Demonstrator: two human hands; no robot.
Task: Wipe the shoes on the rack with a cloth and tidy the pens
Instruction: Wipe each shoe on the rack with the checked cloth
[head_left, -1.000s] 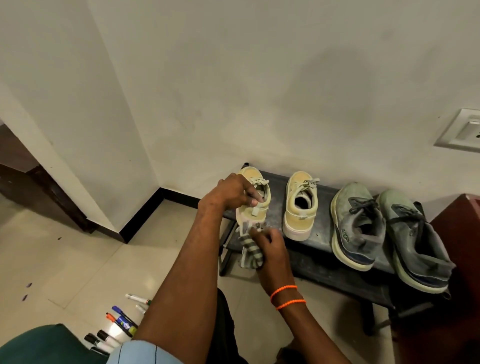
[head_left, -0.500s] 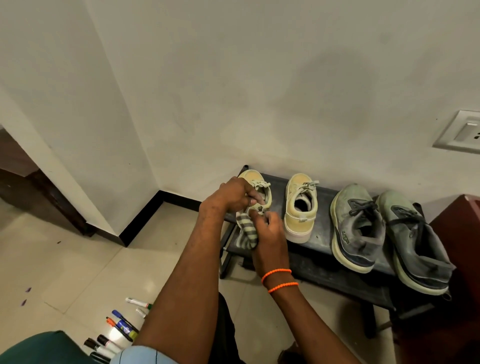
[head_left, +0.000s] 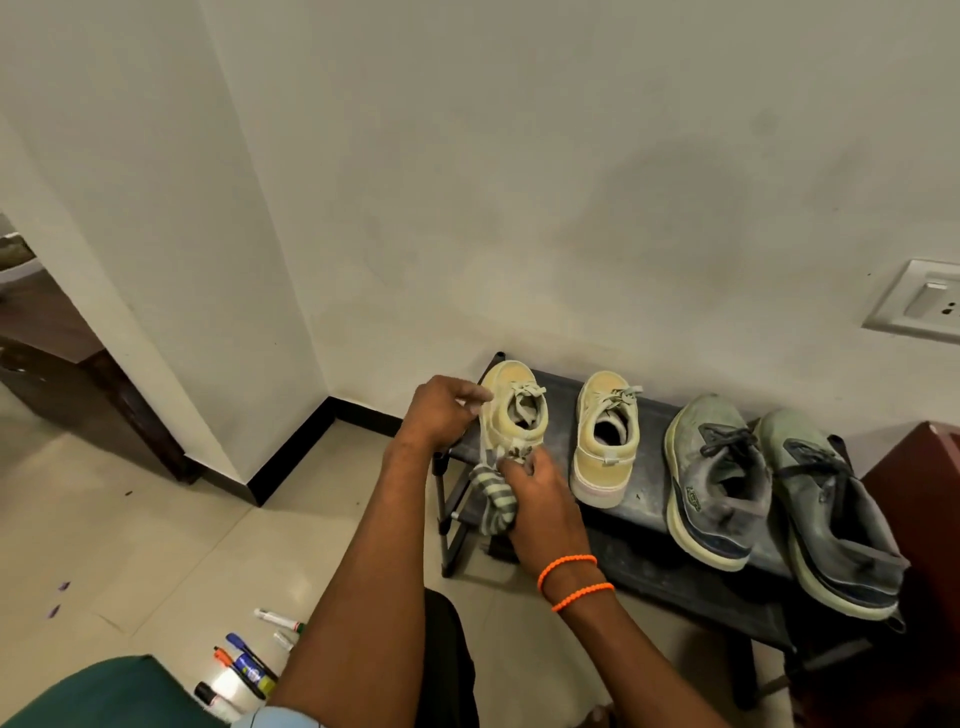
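**Cloth drops to the heel of the yellow shoe**

Half a second ago the right hand (head_left: 540, 499) had the striped cloth (head_left: 493, 499) up against the side of the leftmost yellow shoe (head_left: 514, 410), near its laces; now hand and cloth sit lower, at the shoe's heel end, with most of the cloth hanging down past the front edge of the rack (head_left: 649, 499). The left hand (head_left: 441, 410) has kept its place on the shoe's left side, and the shoe remains tilted up off the shelf rather than lying flat.

The left hand's fingers are curled round the shoe's left edge, gripping it. The right hand's fingers are bunched together and pinch the cloth against the heel — its thumb is hidden, so how it lies cannot be told.

Four shoes are on the rack's top shelf: two yellow ones at the left, the held one and its mate (head_left: 605, 441) just beside it, and two grey-green trainers (head_left: 722, 478) at the right, side by side and touching. All point toe-first toward the wall.

One cloth is in view. Two orange bands (head_left: 571, 577) ring the right wrist.

On the floor at lower left lie the pens (head_left: 249, 665) — six can be counted, loosely side by side, some partly hidden behind the left arm.
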